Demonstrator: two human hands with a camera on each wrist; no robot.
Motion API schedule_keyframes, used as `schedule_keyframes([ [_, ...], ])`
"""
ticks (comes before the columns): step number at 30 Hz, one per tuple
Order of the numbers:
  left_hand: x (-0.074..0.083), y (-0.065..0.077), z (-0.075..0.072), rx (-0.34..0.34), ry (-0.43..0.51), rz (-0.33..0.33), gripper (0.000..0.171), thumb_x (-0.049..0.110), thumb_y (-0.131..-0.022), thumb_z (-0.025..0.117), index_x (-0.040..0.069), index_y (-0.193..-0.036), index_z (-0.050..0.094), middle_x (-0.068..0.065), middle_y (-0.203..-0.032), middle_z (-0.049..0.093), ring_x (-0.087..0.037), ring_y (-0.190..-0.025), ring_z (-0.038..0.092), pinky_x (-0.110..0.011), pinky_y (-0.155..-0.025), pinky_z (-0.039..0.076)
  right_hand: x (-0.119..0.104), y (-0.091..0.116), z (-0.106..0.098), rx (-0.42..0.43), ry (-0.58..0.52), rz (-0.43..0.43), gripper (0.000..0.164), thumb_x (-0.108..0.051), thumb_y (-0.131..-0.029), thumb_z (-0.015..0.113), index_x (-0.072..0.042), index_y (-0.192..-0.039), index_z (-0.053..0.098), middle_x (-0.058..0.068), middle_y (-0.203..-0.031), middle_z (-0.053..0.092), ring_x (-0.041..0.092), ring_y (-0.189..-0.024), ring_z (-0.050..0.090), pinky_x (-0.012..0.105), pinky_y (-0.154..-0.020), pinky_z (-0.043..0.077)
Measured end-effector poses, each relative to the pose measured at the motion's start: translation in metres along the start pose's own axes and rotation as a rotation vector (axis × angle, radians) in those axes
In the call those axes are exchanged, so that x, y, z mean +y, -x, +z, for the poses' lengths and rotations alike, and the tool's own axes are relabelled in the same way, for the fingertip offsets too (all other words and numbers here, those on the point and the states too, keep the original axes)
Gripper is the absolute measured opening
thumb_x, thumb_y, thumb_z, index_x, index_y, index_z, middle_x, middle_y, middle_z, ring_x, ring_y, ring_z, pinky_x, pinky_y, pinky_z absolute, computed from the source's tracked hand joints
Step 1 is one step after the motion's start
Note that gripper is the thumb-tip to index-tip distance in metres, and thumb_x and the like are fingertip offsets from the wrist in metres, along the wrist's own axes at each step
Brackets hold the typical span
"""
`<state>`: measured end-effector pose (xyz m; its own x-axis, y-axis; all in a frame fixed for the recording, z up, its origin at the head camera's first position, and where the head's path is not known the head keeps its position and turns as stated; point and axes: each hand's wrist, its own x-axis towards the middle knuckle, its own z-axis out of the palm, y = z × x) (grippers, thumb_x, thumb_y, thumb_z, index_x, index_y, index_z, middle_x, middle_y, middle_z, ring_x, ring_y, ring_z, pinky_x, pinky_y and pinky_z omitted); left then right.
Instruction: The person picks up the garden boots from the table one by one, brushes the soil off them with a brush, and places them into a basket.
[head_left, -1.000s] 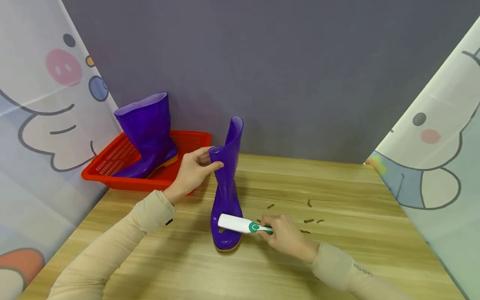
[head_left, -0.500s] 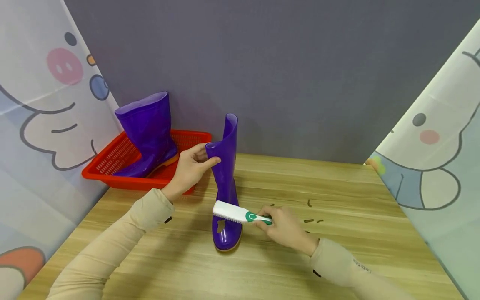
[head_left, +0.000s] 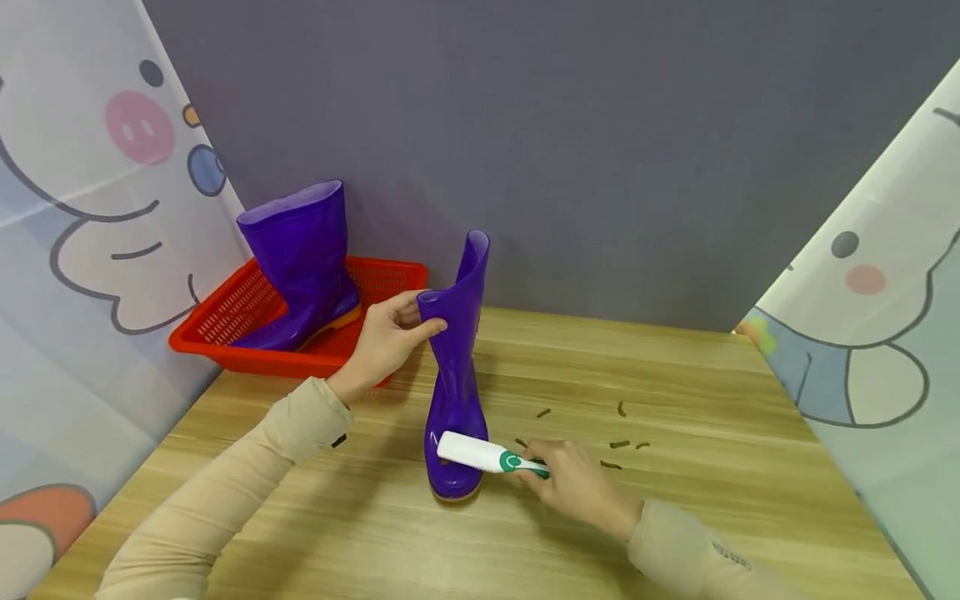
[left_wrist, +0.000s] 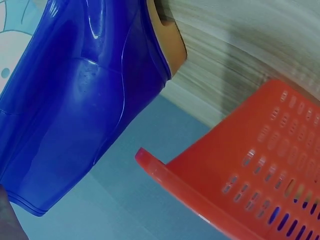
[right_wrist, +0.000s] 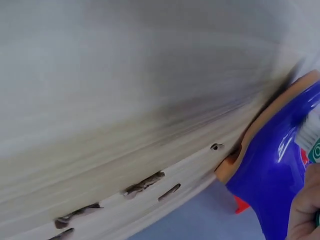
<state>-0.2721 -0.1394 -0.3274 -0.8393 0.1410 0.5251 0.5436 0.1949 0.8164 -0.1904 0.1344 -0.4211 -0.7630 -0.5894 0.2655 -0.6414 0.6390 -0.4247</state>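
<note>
A purple rain boot [head_left: 453,367] stands upright on the table, toe toward me. My left hand [head_left: 384,337] grips the rim of its shaft, thumb outside and fingers behind the edge. In my right hand [head_left: 573,483] is the handle of a white and green brush [head_left: 472,451], whose head lies across the boot's toe. A dark patch on the toe is mostly hidden under the brush. The right wrist view shows the bristles [right_wrist: 309,131] against the boot [right_wrist: 275,160]. In the left wrist view the boot's shaft [left_wrist: 65,125] fills the upper left.
A red perforated basket [head_left: 382,275] at the back left holds a second purple boot [head_left: 303,250]. Several small brown bits [head_left: 619,444] lie on the wooden table [head_left: 600,358] to the right. A grey panel [head_left: 555,167] stands behind, with cartoon-printed sheets at both sides.
The brush went up the boot's foot, baring the dark patch, then came back down over the toe. The boot's shaft tipped slightly left and returned. My left hand keeps its grip.
</note>
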Motion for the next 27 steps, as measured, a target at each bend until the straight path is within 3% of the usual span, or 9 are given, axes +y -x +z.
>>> schedule_keyframes([
  [4,0.000,-0.001,-0.001,0.018,-0.015,0.003,0.037,0.006,-0.076,0.073,-0.002,-0.111,0.062,-0.023,-0.097,0.067,-0.003,-0.078,0.066,-0.021,-0.071,0.055,0.001,0.003,-0.006,-0.026,-0.080,0.036,0.010,-0.015,-0.079,0.071,-0.008,-0.082,0.064,-0.002,-0.067,0.064,-0.007,-0.042,0.033,0.010,-0.036,0.032],
  [11,0.000,-0.002,-0.001,0.049,-0.013,-0.015,0.038,0.006,-0.077,0.072,-0.002,-0.112,0.061,-0.024,-0.098,0.066,-0.001,-0.078,0.065,-0.018,-0.072,0.053,-0.002,-0.005,-0.018,0.036,-0.174,0.068,0.007,-0.011,-0.080,0.069,-0.007,-0.081,0.064,-0.008,-0.059,0.056,-0.007,-0.040,0.029,0.011,-0.034,0.028],
  [15,0.000,-0.004,0.002,0.041,-0.001,-0.022,0.037,0.005,-0.077,0.072,-0.004,-0.112,0.061,-0.025,-0.099,0.066,-0.001,-0.078,0.065,-0.019,-0.072,0.053,-0.004,-0.013,-0.013,0.067,-0.138,0.053,0.008,-0.012,-0.081,0.069,-0.006,-0.083,0.063,-0.006,-0.059,0.056,-0.007,-0.040,0.029,0.010,-0.034,0.027],
  [21,-0.001,-0.006,0.003,0.026,-0.006,-0.020,0.038,0.006,-0.077,0.072,-0.002,-0.112,0.061,-0.024,-0.099,0.066,-0.002,-0.079,0.065,-0.020,-0.072,0.054,-0.002,-0.009,-0.008,0.003,-0.009,-0.024,0.012,-0.018,-0.080,0.070,-0.007,-0.084,0.065,-0.005,-0.065,0.061,-0.009,-0.040,0.029,0.007,-0.033,0.027],
  [27,-0.003,-0.007,0.002,0.019,-0.009,-0.023,0.038,0.006,-0.077,0.072,-0.002,-0.112,0.061,-0.024,-0.098,0.067,-0.004,-0.079,0.066,-0.021,-0.071,0.054,0.006,0.003,-0.013,-0.029,-0.036,0.014,0.010,-0.016,-0.079,0.071,-0.008,-0.081,0.065,-0.008,-0.061,0.058,-0.009,-0.040,0.026,0.009,-0.034,0.026],
])
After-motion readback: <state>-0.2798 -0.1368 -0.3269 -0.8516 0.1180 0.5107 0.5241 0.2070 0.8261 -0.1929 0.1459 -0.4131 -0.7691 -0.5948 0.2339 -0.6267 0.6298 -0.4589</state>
